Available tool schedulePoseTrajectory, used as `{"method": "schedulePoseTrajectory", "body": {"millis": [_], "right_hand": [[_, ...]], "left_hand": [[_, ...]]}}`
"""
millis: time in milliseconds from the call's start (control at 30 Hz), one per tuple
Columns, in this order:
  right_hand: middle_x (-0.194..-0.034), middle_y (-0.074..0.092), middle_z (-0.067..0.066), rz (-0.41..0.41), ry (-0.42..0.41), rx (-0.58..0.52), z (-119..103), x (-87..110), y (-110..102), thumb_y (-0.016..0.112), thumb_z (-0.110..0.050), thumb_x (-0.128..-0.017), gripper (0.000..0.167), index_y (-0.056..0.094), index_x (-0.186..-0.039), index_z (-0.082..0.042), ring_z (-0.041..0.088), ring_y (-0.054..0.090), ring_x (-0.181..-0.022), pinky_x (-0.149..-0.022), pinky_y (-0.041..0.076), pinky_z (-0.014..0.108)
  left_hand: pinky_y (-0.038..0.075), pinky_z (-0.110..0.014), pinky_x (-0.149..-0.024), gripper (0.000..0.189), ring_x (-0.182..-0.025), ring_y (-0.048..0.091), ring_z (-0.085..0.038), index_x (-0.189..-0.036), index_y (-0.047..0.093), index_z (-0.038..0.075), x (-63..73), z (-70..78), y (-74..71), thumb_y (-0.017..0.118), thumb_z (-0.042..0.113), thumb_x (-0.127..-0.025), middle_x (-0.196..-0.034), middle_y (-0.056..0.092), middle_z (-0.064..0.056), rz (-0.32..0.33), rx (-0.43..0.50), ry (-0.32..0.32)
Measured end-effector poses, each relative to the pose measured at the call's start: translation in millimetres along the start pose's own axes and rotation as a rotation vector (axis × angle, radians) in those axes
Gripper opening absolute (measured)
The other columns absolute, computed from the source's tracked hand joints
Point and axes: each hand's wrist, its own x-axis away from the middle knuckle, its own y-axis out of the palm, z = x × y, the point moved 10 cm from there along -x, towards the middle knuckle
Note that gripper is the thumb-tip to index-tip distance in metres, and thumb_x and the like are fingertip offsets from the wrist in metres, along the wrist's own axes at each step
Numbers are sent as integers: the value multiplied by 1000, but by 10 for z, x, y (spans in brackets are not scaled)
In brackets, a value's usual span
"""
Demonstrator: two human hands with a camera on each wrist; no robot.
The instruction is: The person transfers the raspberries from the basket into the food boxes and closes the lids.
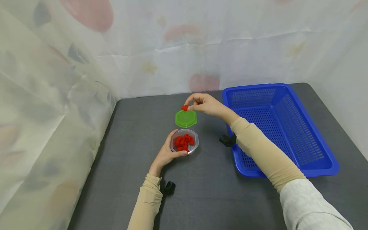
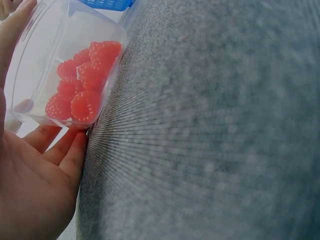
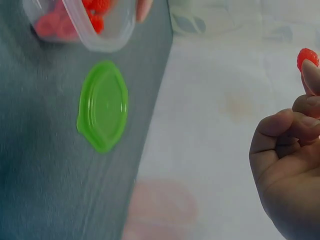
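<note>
My left hand holds a clear plastic container on the dark table, thumb at the near rim and fingers around the far side. Several red raspberries lie inside it, seen through its wall in the left wrist view. Above and beyond the container, my right hand pinches a single raspberry between thumb and forefinger. Just behind the container a green lid lies flat on the table, below the pinched raspberry in the head view.
A blue plastic basket with perforated walls stands on the right of the table, with my right forearm over its near left edge. Patterned white sheeting hangs behind the table and along its left side.
</note>
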Motion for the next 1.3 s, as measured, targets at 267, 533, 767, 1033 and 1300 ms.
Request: {"method": "schedulePoseTrajectory", "body": {"millis": [267, 533, 767, 1033, 1300], "right_hand": [[-67, 50, 0, -149, 1, 26, 10, -73, 393, 63, -23, -89, 17, 63, -105, -17, 16, 44, -63, -60, 40, 26], [-65, 51, -2, -309, 38, 97, 199, -123, 670, 62, -18, -88, 14, 64, -102, -14, 16, 42, -58, -55, 36, 23], [-61, 48, 4, -376, 84, 142, 405, -146, 802, 62, -13, -88, 15, 64, -102, -11, 9, 36, -51, -51, 32, 21], [-64, 47, 3, -407, 131, 253, 567, -138, 863, 61, -12, -86, 16, 66, -101, -12, 10, 37, -54, -54, 33, 22], [-81, 57, -1, -460, 164, 342, 663, -115, 913, 63, -12, -85, 13, 67, -97, -13, 11, 43, -64, -58, 37, 22]], "left_hand": [[28, -50, -111, 97, -133, 36, -27, -148, 17, 19, 95, 211, 16, 79, 19, -74, -147, 35, -9, -22, 4, 12], [29, -49, -110, 96, -133, 37, -26, -147, 18, 22, 92, 225, 14, 79, 18, -73, -146, 36, -7, -24, 27, 43], [30, -49, -110, 94, -135, 36, -26, -146, 20, 27, 95, 223, 11, 79, 20, -74, -149, 32, -3, -28, 15, 43], [28, -48, -111, 96, -135, 35, -26, -147, 19, 24, 107, 224, 5, 80, 23, -73, -150, 31, -2, -16, -20, 12], [29, -48, -111, 98, -135, 36, -27, -148, 17, 22, 96, 204, -2, 80, 21, -73, -148, 34, -6, -12, -30, 11]]}}
